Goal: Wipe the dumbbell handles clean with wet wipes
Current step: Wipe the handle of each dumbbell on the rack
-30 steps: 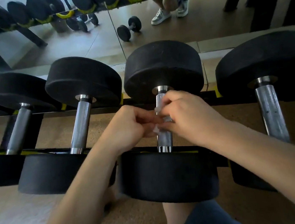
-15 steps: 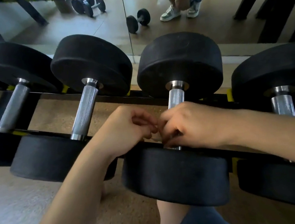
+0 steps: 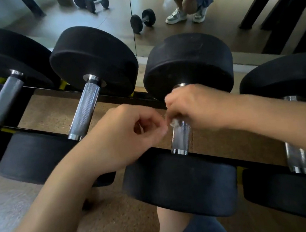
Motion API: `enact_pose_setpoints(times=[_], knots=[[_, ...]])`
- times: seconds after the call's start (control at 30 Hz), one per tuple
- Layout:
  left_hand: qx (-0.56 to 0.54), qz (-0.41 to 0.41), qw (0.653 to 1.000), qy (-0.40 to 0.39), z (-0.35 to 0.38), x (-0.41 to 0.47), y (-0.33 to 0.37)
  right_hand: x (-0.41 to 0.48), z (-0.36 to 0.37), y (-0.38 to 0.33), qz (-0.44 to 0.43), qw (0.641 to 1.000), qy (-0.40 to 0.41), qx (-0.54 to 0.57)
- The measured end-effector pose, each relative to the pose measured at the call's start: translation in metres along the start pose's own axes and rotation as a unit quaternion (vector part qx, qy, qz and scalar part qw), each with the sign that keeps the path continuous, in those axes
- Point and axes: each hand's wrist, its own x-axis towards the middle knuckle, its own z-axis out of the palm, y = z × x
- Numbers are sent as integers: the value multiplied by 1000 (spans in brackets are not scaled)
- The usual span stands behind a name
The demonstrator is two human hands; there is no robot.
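Wrapping the wipe [image 3: 173, 122] round the far end of the handle [image 3: 181, 137], the right hand [image 3: 195, 108] has a closed grip; bare steel runs toward the near weight [image 3: 180, 185]. Curled left hand [image 3: 131, 135] just beside: its hold cannot be told

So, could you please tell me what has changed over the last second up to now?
The right hand, gripping the wet wipe round the handle, slid down toward the near weight, then back up to the far end, baring the lower handle. The left hand stayed curled close beside it; whether it pinches the wipe is unclear. The dumbbells stayed racked.
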Motion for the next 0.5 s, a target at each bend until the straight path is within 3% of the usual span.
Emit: enact_pose_setpoints(times=[0.07, 0.13, 0.2, 0.3, 0.37, 0.43, 0.5], knots=[[-1, 27, 999, -20, -3, -13, 15, -10, 0, -6, 27, 995, -12, 95], [44, 46, 997, -37, 4, -20, 23, -20, 2, -24, -5, 981, -54, 186], [57, 52, 997, -28, 9, -22, 23, -16, 5, -19, -43, 989, -44, 131], [3, 14, 1000, -19, 7, -22, 19, -3, 2, 11, 12, 997, 82, 12], [-5, 9, 1000, -16, 7, -24, 18, -8, 3, 4, 21, 996, 68, 52], [2, 17, 1000, -17, 6, -23, 18, -16, 9, -11, -32, 997, 5, 75], [2, 10, 1000, -24, 5, -20, 16, -14, 12, 1, -25, 997, 64, 44]])
